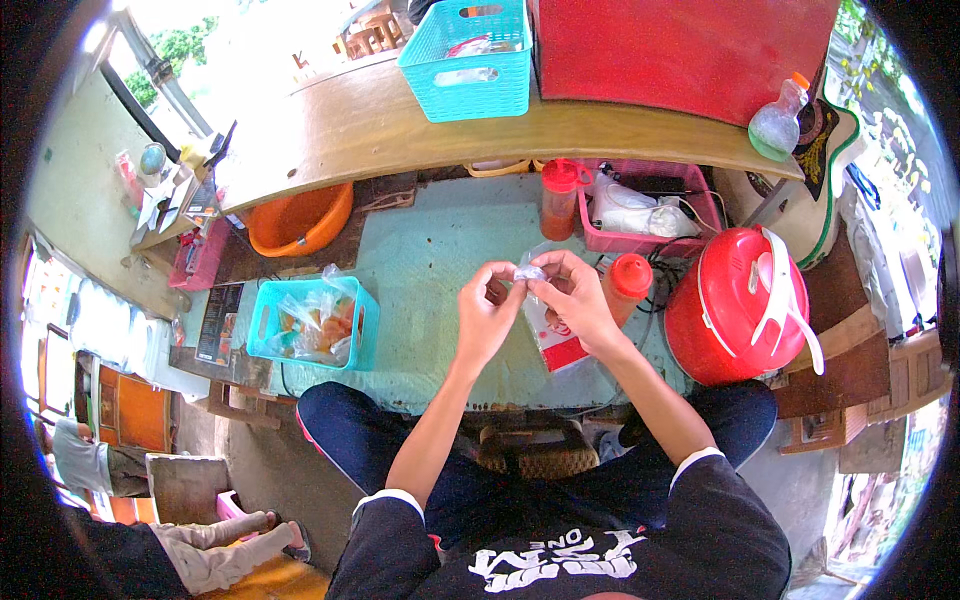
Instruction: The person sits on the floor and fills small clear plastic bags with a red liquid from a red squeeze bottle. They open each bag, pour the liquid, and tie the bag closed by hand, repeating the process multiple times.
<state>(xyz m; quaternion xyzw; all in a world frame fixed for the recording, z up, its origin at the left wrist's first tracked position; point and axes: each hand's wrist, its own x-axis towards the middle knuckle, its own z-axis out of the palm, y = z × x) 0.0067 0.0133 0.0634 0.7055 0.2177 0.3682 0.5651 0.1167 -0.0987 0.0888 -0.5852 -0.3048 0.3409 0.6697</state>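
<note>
My left hand (489, 306) and my right hand (571, 298) meet above the pale green tabletop, both pinching the gathered part of a small clear plastic bag (530, 273) between thumbs and fingertips. What the bag holds cannot be made out. Under my right hand lies a red and white plastic packet (559, 349). Just right of that hand stands an orange-red squeeze bottle (628, 281). To the left, a turquoise plastic basket (262, 349) holds several knotted clear bags with orange and yellowish contents.
A red cooler jug (724, 307) with a white handle stands at right. Behind are a red-lidded bottle (559, 206), a pink basket (637, 241) with cables and an orange basin (300, 225). A raised wooden shelf (337, 139) crosses the far side. Two other people are at lower left.
</note>
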